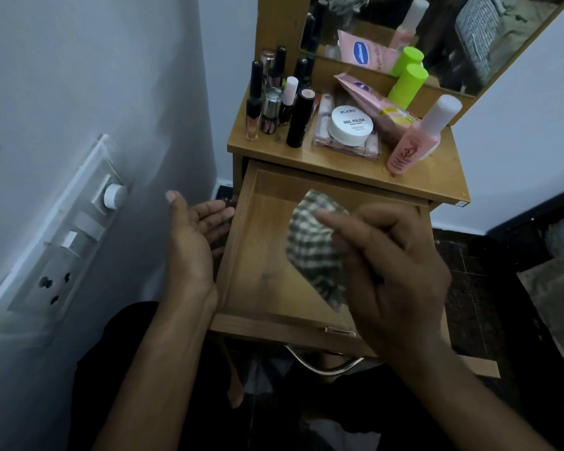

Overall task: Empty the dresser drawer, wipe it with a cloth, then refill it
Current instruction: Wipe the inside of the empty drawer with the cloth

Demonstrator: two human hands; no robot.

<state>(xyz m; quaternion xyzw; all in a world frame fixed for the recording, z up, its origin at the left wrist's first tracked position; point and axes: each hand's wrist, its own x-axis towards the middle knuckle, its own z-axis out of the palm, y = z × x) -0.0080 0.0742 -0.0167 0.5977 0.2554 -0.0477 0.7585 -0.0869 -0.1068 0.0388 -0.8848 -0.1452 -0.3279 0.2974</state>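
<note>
The wooden dresser drawer [267,288] is pulled out and holds nothing but the cloth. My right hand [394,271] grips a green-and-white checked cloth [313,245] over the drawer's right half. My left hand [192,239] hovers just left of the drawer, palm up, fingers straight and relaxed, with its fingertips near the drawer's left wall. On the dresser top [437,170] stand the cosmetics: dark nail polish bottles and tubes [274,102], a white round jar [350,125] on a clear box, a pink tube [372,102], a pink bottle [417,138] and a green-capped bottle [407,83].
A mirror [420,34] stands behind the dresser top. On the left wall is a switch and socket panel [66,242]. A metal handle [323,366] hangs below the drawer front. Dark floor lies to the right, with a bed edge [560,236].
</note>
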